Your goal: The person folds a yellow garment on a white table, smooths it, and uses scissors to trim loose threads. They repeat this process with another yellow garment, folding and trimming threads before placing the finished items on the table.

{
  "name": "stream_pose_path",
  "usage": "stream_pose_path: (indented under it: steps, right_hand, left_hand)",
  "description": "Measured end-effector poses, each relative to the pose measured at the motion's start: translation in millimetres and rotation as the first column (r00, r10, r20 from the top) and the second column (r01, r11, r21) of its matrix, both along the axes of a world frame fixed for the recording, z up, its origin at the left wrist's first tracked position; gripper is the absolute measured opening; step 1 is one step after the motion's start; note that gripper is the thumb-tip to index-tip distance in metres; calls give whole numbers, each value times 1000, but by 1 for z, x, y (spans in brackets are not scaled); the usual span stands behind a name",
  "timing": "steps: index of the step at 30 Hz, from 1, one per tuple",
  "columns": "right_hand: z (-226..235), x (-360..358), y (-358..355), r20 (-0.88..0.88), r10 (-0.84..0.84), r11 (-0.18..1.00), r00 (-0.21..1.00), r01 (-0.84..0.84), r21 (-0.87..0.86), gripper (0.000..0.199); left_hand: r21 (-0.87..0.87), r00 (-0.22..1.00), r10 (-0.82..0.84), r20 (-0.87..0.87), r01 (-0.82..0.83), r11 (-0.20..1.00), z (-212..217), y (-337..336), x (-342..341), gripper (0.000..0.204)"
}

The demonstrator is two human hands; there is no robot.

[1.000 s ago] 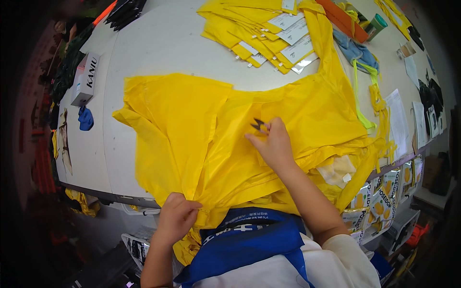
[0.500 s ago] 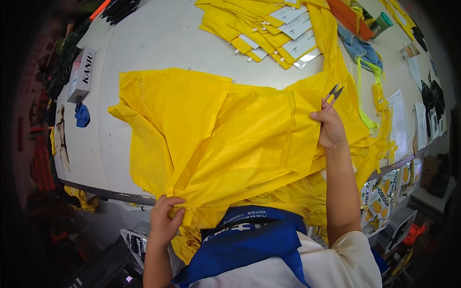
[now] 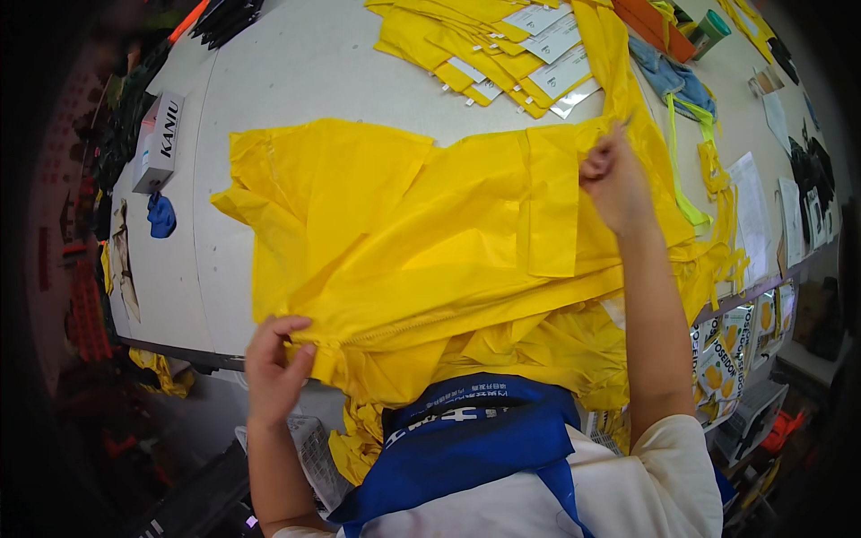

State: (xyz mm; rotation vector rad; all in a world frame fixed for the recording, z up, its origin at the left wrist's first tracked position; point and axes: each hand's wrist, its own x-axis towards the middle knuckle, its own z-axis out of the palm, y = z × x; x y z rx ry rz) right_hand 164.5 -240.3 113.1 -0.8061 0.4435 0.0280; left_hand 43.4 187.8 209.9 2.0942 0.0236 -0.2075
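Garment [image 3: 421, 242]: your yellow piece now lies flatter across the tabletop [image 3: 296, 81].
Right hand [image 3: 614, 184]: moved outward, fingers clamped on its far edge.
Left hand [image 3: 273, 363]: fingers pinch the near hem.

A broad white worktop [image 3: 314, 81] is seen under even light; dim floor [image 3: 117, 448] and cluttered storage are glimpsed beyond its edges.

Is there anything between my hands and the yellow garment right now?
Nothing visible. The left hand grips the yellow garment at its near edge, and the right hand pinches its far side directly.
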Motion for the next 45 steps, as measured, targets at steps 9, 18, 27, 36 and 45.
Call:
stream_pose_path:
  steps: [9,18,27,36,45]
  right_hand:
    - [-112,-43,-293,-203,-420,-280,885,-339,-898,41]
    - [-1,-153,12,29,360,355,933,-108,-929,9]
    - [-36,-243,75,-212,637,-81,741,-209,-974,41]
    - [-15,-243,12,-471,513,470,718,-694,-545,26]
    - [37,-185,78,162,142,14,976,162,-987,30]
  left_hand:
    - [-58,966,-33,256,49,997,43,23,73,13]
    - [287,948,-137,287,51,956,47,26,126,8]
    - [448,938,-80,337,-85,890,57,21,195,12]
    - [417,965,6,262,-119,901,82,54,212,14]
    - [485,988,-97,121,27,874,65,55,213,16]
